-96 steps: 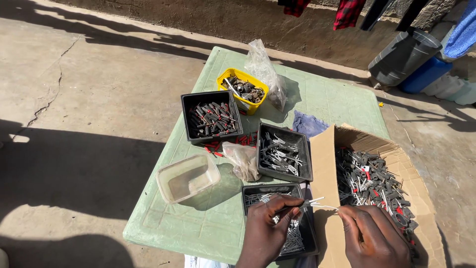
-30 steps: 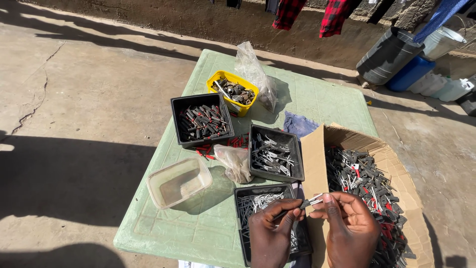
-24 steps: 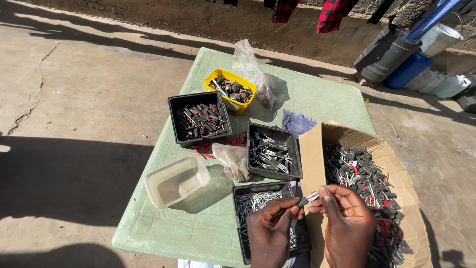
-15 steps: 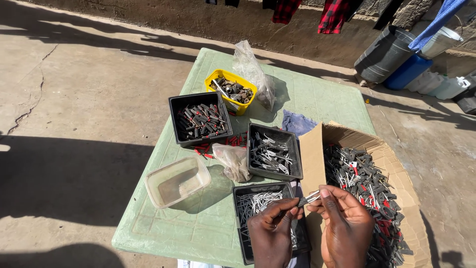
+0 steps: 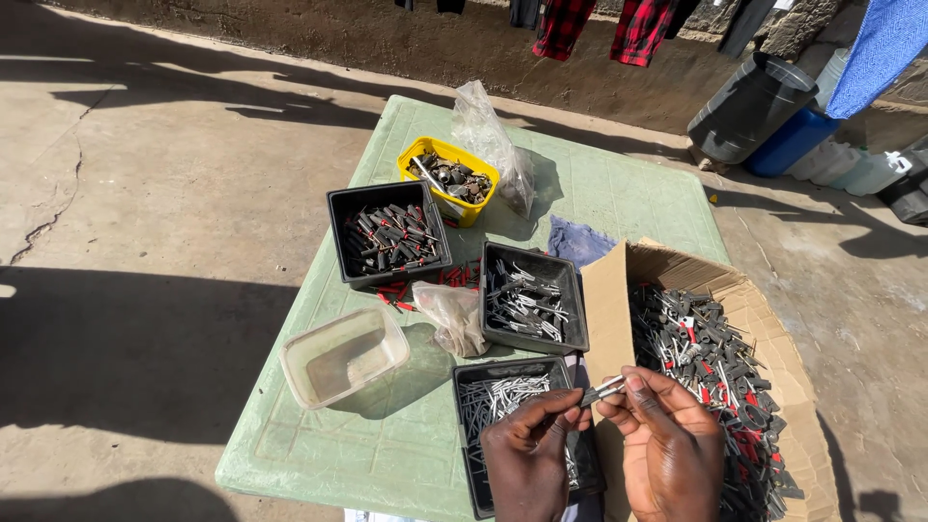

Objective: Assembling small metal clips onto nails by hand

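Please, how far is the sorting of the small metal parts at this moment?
Done: three black trays and a yellow tub already hold parts. In hand: the left hand and right hand grip one small metal part together. Left: the cardboard box holds a big mixed pile.

Both wrists cut off below, cardboard box (image 5: 764,319) corner cropped, hanging clothes (image 5: 599,24) cropped above

Both hands are bare: left hand (image 5: 527,464), right hand (image 5: 672,454). No gloves, rings or watch are visible. No sleeve reaches either wrist.
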